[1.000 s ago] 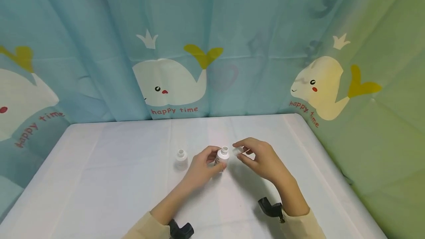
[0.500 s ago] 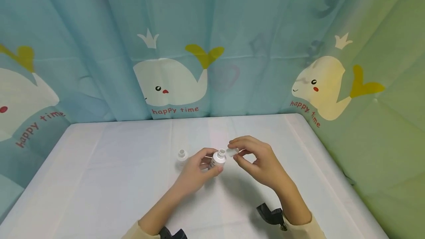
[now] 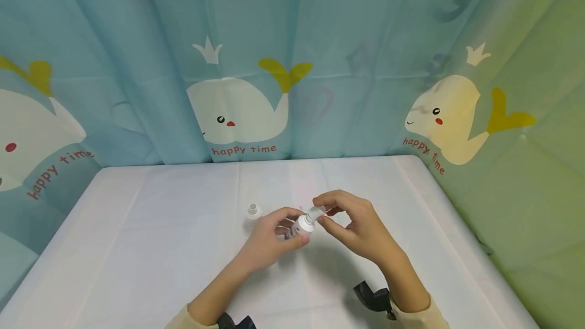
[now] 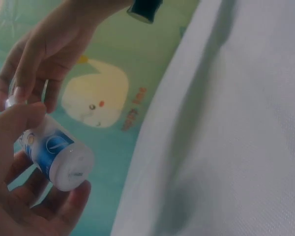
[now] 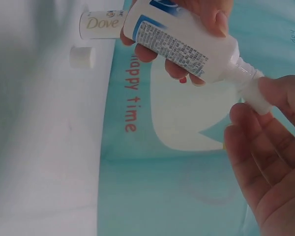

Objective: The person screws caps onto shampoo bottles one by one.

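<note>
My left hand grips a small white bottle, fingers curled round its body, and holds it tilted with the neck to the upper right. In the left wrist view the bottle's blue label and flat base show. Between thumb and fingertips my right hand pinches a white cap, which sits aslant at the bottle's threaded neck. Whether the cap engages the thread cannot be seen. Left of my left hand stands a second white bottle, uncapped; the right wrist view shows "Dove" lettering on it.
Another white cap lies on the white-covered table near the second bottle. Blue and green curtains printed with whales hang behind the table and along its right side. Dark wrist mounts jut out beside the sleeves.
The right hand has brought the cap leftward from beside the bottle onto its mouth. The left hand has tilted the bottle, which stood more upright before, toward the cap.
</note>
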The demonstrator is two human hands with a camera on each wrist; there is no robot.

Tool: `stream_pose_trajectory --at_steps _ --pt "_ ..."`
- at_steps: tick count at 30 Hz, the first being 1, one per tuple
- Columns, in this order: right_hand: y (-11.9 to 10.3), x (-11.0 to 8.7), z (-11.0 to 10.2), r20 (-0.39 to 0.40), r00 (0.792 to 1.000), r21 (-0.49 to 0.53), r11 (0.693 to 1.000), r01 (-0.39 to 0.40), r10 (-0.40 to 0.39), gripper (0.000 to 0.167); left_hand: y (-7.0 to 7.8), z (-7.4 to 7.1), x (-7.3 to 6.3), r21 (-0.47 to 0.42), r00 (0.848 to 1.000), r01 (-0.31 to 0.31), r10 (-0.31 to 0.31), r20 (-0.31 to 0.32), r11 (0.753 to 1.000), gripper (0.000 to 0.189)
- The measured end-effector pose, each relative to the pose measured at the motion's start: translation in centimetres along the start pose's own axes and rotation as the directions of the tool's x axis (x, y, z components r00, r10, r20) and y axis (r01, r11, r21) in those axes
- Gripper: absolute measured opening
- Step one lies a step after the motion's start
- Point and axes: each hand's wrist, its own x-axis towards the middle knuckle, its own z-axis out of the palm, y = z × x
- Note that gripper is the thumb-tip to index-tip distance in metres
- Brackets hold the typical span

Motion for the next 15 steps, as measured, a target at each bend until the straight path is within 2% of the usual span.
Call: stream_pose_trajectory --at_steps 7,11,15 --pt "0.27 0.1 0.34 0.006 1.0 0.005 1.0 0.026 -0.026 0.022 0.6 -0.39 -0.31 0.04 1.0 -0.018 0.018 -0.011 0.999 0.04" --pt "0.45 0.07 0.4 0.016 0.999 0.014 0.999 0.029 -0.029 0.023 0.86 -0.6 -0.31 0.066 0.999 -0.035 0.037 -0.038 0.997 0.039" --pt "0.55 -0.04 0.41 0.016 1.0 0.002 1.0 0.023 -0.023 0.023 0.78 -0.62 -0.19 0.083 0.999 -0.035 0.038 -0.037 0.996 0.039"
